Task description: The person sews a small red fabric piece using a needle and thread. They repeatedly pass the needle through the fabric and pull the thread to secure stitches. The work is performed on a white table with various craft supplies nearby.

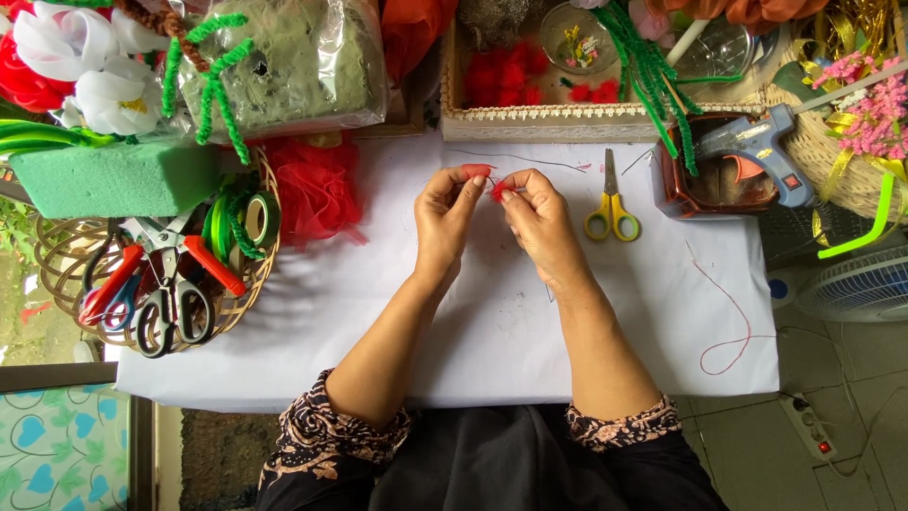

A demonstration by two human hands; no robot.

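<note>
- Your left hand [445, 220] and right hand [539, 222] meet above the middle of the white table [492, 331], fingertips almost touching.
- The small red piece [494, 187] sits right between them, pinched by your right fingers [515, 185]; your left fingers [470, 180] are pressed on a red bit at its left end.
- It is too small to tell its long axis; it seems to run left to right, hand to hand.
- Both hands are equally near it.
- The yellow scissors [611, 210] lie just right of your right hand, the red thread [733, 317] farther right.
</note>
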